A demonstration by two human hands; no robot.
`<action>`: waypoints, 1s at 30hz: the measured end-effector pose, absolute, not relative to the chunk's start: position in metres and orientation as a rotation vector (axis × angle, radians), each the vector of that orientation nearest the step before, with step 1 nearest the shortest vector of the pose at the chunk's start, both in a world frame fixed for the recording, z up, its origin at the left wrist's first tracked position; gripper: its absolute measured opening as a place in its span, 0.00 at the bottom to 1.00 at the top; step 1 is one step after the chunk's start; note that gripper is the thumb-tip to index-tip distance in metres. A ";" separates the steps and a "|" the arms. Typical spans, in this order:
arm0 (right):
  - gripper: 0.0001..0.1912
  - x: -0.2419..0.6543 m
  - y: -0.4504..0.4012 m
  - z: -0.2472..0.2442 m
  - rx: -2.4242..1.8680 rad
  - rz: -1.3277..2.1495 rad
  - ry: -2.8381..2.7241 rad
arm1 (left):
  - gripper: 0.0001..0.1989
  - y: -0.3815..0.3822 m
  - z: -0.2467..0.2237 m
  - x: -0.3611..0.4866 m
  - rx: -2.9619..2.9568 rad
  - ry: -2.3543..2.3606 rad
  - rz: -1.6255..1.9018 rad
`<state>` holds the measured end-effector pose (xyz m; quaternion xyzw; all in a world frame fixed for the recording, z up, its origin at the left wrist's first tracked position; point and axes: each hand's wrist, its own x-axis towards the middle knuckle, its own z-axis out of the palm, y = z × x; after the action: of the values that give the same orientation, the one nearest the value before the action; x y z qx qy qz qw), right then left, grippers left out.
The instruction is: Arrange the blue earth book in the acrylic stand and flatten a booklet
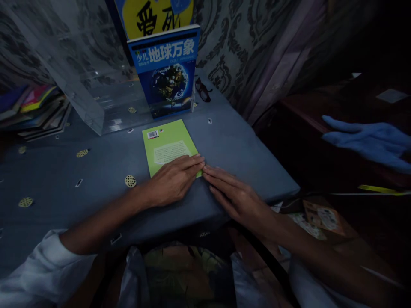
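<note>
A green booklet (168,141) with a barcode and a printed text box lies flat on the blue-grey tablecloth (109,171). My left hand (176,177) rests flat across its lower part, with the fingers stretched to its lower right corner. My right hand (233,190) lies on the cloth at that same corner, its fingers extended and its fingertips meeting those of my left hand. Neither hand grasps anything. Behind the booklet, a blue book with a globe on its cover (170,81) stands upright.
A clear plastic stand (80,98) is at the back left, beside a pile of books (35,107). A yellow-covered book (157,17) stands behind the blue one. Glasses (204,90) lie near the back edge. A blue glove (369,139) is at the right.
</note>
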<state>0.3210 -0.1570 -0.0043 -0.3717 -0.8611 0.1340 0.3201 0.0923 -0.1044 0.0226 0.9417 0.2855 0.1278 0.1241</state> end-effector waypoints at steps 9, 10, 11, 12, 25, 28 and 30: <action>0.25 0.326 -0.167 -0.016 -0.960 0.282 -2.275 | 0.22 -0.123 0.014 0.095 2.784 0.884 0.363; 0.25 0.325 -0.167 -0.016 -0.954 0.277 -2.274 | 0.22 -0.125 0.013 0.095 2.793 0.892 0.361; 0.25 0.325 -0.167 -0.015 -0.948 0.275 -2.274 | 0.22 -0.127 0.011 0.094 2.801 0.899 0.359; 0.25 0.325 -0.167 -0.015 -0.946 0.278 -2.274 | 0.23 -0.129 0.009 0.093 2.808 0.907 0.358; 0.23 0.324 -0.164 -0.021 -0.925 0.232 -2.264 | 0.29 -0.182 0.002 0.039 2.834 1.039 0.510; 0.22 0.324 -0.164 -0.019 -0.925 0.219 -2.275 | 0.29 -0.196 0.003 0.023 2.813 1.150 0.533; 0.21 0.324 -0.164 -0.017 -0.913 0.211 -2.292 | 0.29 -0.203 0.004 0.016 2.808 1.210 0.538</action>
<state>0.3238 -0.1636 -0.0167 -0.3485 -0.8749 0.0805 0.3266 0.0156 -0.2035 0.0041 0.9043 0.3898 0.1733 0.0184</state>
